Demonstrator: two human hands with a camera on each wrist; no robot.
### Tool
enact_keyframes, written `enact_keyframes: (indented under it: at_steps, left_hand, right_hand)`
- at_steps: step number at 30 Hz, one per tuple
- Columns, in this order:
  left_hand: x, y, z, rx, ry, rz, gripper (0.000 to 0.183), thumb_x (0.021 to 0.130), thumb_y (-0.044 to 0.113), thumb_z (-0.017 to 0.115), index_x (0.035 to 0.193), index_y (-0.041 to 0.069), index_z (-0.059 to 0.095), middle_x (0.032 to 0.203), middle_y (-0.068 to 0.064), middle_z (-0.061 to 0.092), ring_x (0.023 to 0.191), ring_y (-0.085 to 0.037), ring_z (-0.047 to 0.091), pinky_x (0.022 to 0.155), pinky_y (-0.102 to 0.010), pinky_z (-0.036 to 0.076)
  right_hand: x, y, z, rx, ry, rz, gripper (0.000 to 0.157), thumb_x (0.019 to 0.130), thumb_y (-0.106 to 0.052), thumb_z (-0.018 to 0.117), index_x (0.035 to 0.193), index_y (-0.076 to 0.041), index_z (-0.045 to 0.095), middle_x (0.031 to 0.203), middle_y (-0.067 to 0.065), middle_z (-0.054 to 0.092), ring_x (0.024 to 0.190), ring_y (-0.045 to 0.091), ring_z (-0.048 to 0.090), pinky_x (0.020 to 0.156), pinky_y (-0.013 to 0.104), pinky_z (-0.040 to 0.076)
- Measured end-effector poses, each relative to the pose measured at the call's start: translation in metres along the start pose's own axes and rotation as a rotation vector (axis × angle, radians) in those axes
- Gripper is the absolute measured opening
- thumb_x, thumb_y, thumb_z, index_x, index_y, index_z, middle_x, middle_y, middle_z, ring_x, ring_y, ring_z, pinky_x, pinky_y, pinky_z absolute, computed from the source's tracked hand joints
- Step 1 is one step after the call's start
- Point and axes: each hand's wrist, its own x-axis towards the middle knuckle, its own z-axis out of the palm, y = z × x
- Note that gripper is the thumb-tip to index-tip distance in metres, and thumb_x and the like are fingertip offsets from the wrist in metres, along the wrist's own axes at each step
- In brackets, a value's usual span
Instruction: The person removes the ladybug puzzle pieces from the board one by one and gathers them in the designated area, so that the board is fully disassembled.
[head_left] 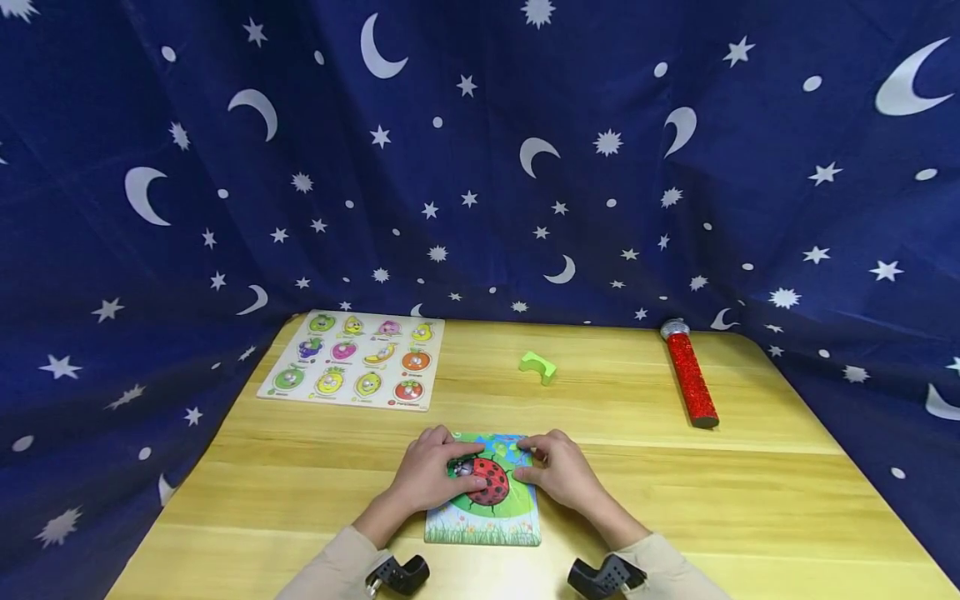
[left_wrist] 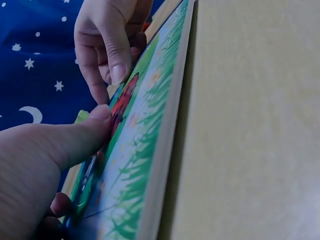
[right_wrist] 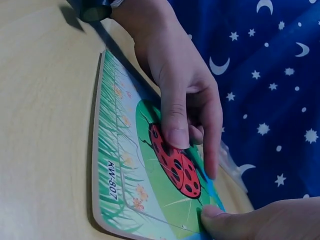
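A ladybug jigsaw board (head_left: 483,533) lies near the front of the table, a red spotted ladybug on a green leaf with grass below. My left hand (head_left: 426,471) lies over its left side, with thumb and forefinger stretched onto the ladybug picture (right_wrist: 175,165). From the right, my right hand (head_left: 564,471) reaches over the board's right edge, its thumb and forefinger touching the top right part of the picture. In the right wrist view the left thumb (right_wrist: 177,137) presses on the ladybug, while the other fingers are partly hidden.
A fruit puzzle board (head_left: 348,362) lies at the back left of the wooden table (head_left: 675,508). A green arch block (head_left: 538,367) sits at the back middle, and a red glitter toy microphone (head_left: 692,375) at the back right. Behind hangs a blue star-and-moon curtain (head_left: 480,167).
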Motion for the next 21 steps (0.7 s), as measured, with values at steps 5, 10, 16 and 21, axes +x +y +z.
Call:
enact_keyframes:
  at_steps: [5,10,16,21]
  left_hand:
    - [-0.0008,-0.0018,0.0014,0.013,0.01,0.006,0.05,0.076,0.054,0.078,0.121,0.033,0.071,0.083,0.009,0.038,0.079,-0.008,0.032,0.071,-0.026,0.027]
    - [-0.0013,-0.0017,0.0021,0.0,0.001,0.013,0.05,0.076,0.053,0.079,0.12,0.032,0.071,0.084,0.009,0.039,0.079,-0.007,0.033,0.071,-0.025,0.028]
    - [-0.0007,-0.0001,0.0015,0.006,0.002,0.016,0.05,0.075,0.052,0.079,0.12,0.031,0.071,0.083,0.009,0.04,0.077,-0.007,0.032,0.07,-0.024,0.027]
    - [-0.0011,0.0002,0.0004,0.011,0.006,0.027,0.05,0.076,0.053,0.079,0.12,0.03,0.072,0.083,0.009,0.04,0.076,-0.007,0.032,0.07,-0.024,0.027]
  right_hand:
    - [0.0003,-0.0022,0.0004,0.003,0.003,0.003,0.035,0.074,-0.016,0.085,0.106,-0.008,0.074,0.081,0.0,0.055,0.075,0.011,0.046,0.066,0.024,0.038]
    - [0.0003,-0.0023,0.0006,0.02,0.014,0.017,0.032,0.073,-0.014,0.085,0.103,-0.008,0.075,0.08,0.001,0.055,0.074,0.012,0.046,0.066,0.024,0.038]
    - [0.0018,-0.0008,0.0002,0.035,0.009,0.036,0.03,0.073,-0.013,0.085,0.101,-0.008,0.075,0.08,0.002,0.056,0.075,0.013,0.046,0.066,0.025,0.038]
    - [0.0044,-0.0016,-0.001,0.026,0.009,0.042,0.03,0.073,-0.014,0.086,0.1,-0.009,0.075,0.08,0.001,0.056,0.074,0.012,0.046,0.066,0.024,0.038]
